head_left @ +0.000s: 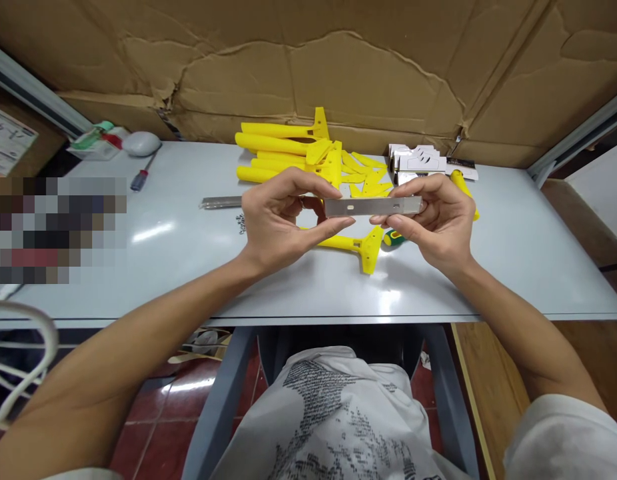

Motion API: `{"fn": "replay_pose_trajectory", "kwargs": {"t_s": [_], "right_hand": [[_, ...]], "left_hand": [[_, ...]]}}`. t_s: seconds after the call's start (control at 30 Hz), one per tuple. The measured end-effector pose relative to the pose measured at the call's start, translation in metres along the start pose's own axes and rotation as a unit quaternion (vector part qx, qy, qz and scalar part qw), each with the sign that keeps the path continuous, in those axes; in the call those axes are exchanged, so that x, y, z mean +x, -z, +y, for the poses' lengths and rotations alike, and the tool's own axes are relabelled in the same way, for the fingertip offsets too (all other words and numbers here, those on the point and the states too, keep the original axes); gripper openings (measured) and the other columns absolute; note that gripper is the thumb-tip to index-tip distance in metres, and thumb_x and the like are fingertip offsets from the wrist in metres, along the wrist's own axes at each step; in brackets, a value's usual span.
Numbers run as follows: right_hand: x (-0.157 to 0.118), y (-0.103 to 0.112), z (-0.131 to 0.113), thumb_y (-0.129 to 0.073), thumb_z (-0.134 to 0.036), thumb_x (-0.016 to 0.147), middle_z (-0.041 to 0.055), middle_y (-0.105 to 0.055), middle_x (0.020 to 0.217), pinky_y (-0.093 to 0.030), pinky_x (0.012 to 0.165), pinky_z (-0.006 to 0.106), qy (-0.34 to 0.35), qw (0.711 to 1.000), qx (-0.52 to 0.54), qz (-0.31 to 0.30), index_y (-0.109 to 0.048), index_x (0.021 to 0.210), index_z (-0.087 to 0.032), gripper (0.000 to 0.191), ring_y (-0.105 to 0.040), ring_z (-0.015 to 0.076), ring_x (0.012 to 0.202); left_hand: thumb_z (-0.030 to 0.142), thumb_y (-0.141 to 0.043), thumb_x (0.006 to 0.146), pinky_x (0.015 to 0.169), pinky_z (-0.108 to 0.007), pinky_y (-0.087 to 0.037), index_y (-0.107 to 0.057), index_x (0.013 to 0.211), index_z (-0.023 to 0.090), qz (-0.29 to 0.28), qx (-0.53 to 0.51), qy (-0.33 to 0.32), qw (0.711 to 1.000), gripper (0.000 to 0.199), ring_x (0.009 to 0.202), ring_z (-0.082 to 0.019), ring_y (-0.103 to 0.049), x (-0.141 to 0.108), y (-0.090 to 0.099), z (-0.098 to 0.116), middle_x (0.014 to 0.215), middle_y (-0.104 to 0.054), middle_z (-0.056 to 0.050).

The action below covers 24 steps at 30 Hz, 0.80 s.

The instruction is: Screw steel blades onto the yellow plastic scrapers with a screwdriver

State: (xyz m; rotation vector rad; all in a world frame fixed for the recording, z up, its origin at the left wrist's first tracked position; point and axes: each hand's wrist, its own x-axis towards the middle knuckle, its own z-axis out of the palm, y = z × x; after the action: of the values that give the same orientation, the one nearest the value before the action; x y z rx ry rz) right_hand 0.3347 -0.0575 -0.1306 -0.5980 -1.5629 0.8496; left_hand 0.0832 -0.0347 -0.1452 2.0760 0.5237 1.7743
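Between my two hands, above the table, is a flat grey metal scraper blade (371, 207) with small slots, its right end in what looks like clear wrapping. My left hand (288, 217) pinches its left end between thumb and fingers. Thumb and fingers of my right hand (433, 220) close on the other end. Below the blade a yellow scraper handle (369, 250) lies on the table, partly behind my left hand. A green and yellow screwdriver handle (393, 237) shows beside my right hand. Another wrapped strip of blades (219, 202) lies left of my left hand.
Several yellow scraper handles (273, 142) and loose yellow plastic pieces (363, 175) are heaped at the back of the white table (188, 267). White printed cards (417, 162) stand at back right. Small screws (242, 224) and a screwdriver (140, 179) lie to the left.
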Motion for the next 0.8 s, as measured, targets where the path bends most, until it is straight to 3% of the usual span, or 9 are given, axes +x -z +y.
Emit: {"fn": "replay_pose_trajectory", "kwargs": {"t_s": [0.17, 0.23, 0.3, 0.37, 0.4, 0.47, 0.57, 0.67, 0.8], "right_hand": [[0.002, 0.003, 0.003, -0.093, -0.04, 0.1, 0.0024, -0.085, 0.105, -0.076, 0.081, 0.036, 0.058, 0.997, -0.051, -0.027, -0.083, 0.106, -0.027, 0.017, -0.088, 0.0208, 0.091], [0.004, 0.003, 0.001, -0.087, -0.043, 0.103, 0.0042, -0.087, 0.102, -0.074, 0.085, 0.039, 0.076, 0.989, -0.114, -0.063, -0.083, 0.096, -0.026, 0.019, -0.086, 0.0222, 0.095], [0.004, 0.001, -0.002, -0.085, -0.044, 0.104, 0.0045, -0.087, 0.098, -0.069, 0.08, 0.038, 0.078, 0.977, -0.161, -0.114, -0.081, 0.088, -0.026, 0.024, -0.082, 0.022, 0.091], [0.002, -0.003, -0.005, -0.084, -0.04, 0.103, 0.0032, -0.086, 0.097, -0.064, 0.072, 0.036, 0.057, 0.97, -0.176, -0.154, -0.081, 0.095, -0.027, 0.016, -0.078, 0.0197, 0.082], [0.0, -0.005, -0.006, -0.084, -0.038, 0.102, 0.0019, -0.085, 0.096, -0.062, 0.07, 0.035, 0.041, 0.969, -0.176, -0.167, -0.081, 0.106, -0.027, 0.011, -0.076, 0.0184, 0.077], [-0.002, -0.008, -0.006, -0.083, -0.034, 0.101, -0.0011, -0.082, 0.095, -0.063, 0.069, 0.035, 0.003, 0.971, -0.163, -0.173, -0.075, 0.132, -0.029, 0.032, -0.072, 0.0165, 0.07], [-0.001, -0.005, -0.005, -0.089, -0.04, 0.097, -0.0034, -0.079, 0.096, -0.065, 0.07, 0.036, -0.053, 0.982, -0.125, -0.128, -0.06, 0.15, -0.036, 0.06, -0.071, 0.0169, 0.068], [0.006, 0.007, -0.004, -0.101, -0.053, 0.086, -0.0033, -0.076, 0.095, -0.064, 0.065, 0.036, -0.1, 0.989, -0.096, -0.045, -0.062, 0.146, -0.04, 0.072, -0.071, 0.0184, 0.069], [0.017, 0.024, -0.001, -0.101, -0.063, 0.085, -0.0021, -0.074, 0.078, -0.055, 0.052, 0.033, -0.162, 0.983, -0.08, -0.019, -0.076, 0.11, -0.03, 0.048, -0.065, 0.0158, 0.059]], "left_hand": [[0.055, -0.099, 0.093, 0.058, -0.03, -0.061, -0.081, 0.1, 0.028, 0.024, 0.003, 0.004, 1.0, 0.034, 0.073, -0.016, -0.076, 0.002, -0.002, 0.004, 0.086, -0.08, -0.001], [0.053, -0.097, 0.097, 0.057, -0.03, -0.058, -0.079, 0.092, 0.028, 0.031, 0.016, 0.019, 0.999, 0.031, 0.064, -0.013, -0.071, 0.002, -0.002, 0.007, 0.077, -0.077, 0.001], [0.055, -0.094, 0.099, 0.058, -0.031, -0.058, -0.077, 0.087, 0.028, 0.033, 0.041, 0.05, 0.997, 0.034, 0.062, -0.012, -0.068, 0.002, -0.002, 0.01, 0.075, -0.076, 0.002], [0.063, -0.092, 0.098, 0.061, -0.033, -0.059, -0.075, 0.084, 0.026, 0.016, 0.061, 0.077, 0.995, 0.043, 0.063, -0.013, -0.068, 0.002, -0.002, 0.01, 0.074, -0.076, 0.001], [0.068, -0.091, 0.097, 0.062, -0.033, -0.06, -0.075, 0.084, 0.025, -0.003, 0.065, 0.086, 0.994, 0.048, 0.064, -0.014, -0.068, 0.002, -0.001, 0.008, 0.075, -0.076, 0.0], [0.075, -0.089, 0.095, 0.064, -0.033, -0.062, -0.078, 0.095, 0.024, -0.058, 0.052, 0.1, 0.992, 0.052, 0.066, -0.015, -0.072, 0.004, 0.002, 0.004, 0.077, -0.077, -0.001], [0.07, -0.091, 0.095, 0.077, -0.033, -0.064, -0.072, 0.14, 0.025, -0.173, 0.034, 0.127, 0.976, 0.067, 0.081, -0.019, -0.079, 0.01, 0.01, -0.003, 0.091, -0.082, -0.002], [0.053, -0.095, 0.095, 0.093, -0.036, -0.062, -0.056, 0.164, 0.024, -0.313, 0.109, 0.125, 0.935, 0.084, 0.106, -0.024, -0.081, 0.012, 0.015, -0.003, 0.113, -0.085, -0.006], [0.032, -0.084, 0.101, 0.101, -0.039, -0.057, -0.066, 0.156, 0.022, -0.442, 0.247, 0.117, 0.854, 0.059, 0.122, -0.03, -0.075, 0.006, 0.01, 0.002, 0.124, -0.084, -0.01]]}}
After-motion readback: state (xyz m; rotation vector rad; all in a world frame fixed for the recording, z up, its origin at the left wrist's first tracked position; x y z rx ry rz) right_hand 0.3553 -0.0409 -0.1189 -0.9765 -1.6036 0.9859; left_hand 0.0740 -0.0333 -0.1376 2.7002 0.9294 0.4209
